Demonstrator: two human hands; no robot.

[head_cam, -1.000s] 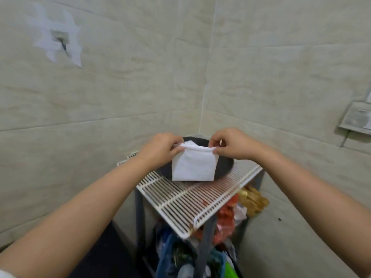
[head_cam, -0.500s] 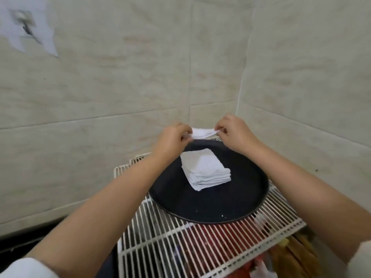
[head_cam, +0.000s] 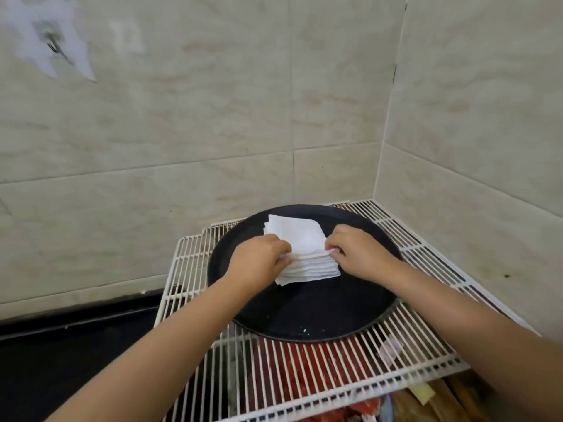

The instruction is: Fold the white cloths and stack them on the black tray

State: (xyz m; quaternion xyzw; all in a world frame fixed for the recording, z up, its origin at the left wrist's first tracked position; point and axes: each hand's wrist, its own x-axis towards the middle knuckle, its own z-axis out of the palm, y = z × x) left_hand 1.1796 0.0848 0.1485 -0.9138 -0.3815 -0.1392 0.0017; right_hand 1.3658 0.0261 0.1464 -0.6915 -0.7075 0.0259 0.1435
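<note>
Both hands pinch the near edge of the topmost folded white cloth (head_cam: 300,239): the left hand (head_cam: 259,260) holds its left corner with curled fingers, the right hand (head_cam: 355,254) nips the right corner between thumb and fingertips. Directly beneath the grip lies the stack of folded white cloths (head_cam: 307,269), several layers deep, and the held cloth rests flat on top of it, roughly squared with the layers below. Judging by this, the step in hand is laying a freshly folded cloth on the pile; the next move calls for letting go of both corners without dragging the top layer askew. Around the stack spreads the round black tray (head_cam: 304,315), with a few white specks toward its near rim. The tray sits on a white wire rack (head_cam: 335,379), under which red and yellow clutter shows dimly. Beyond the grip, beige tiled walls (head_cam: 213,132) meet in a corner.
</note>
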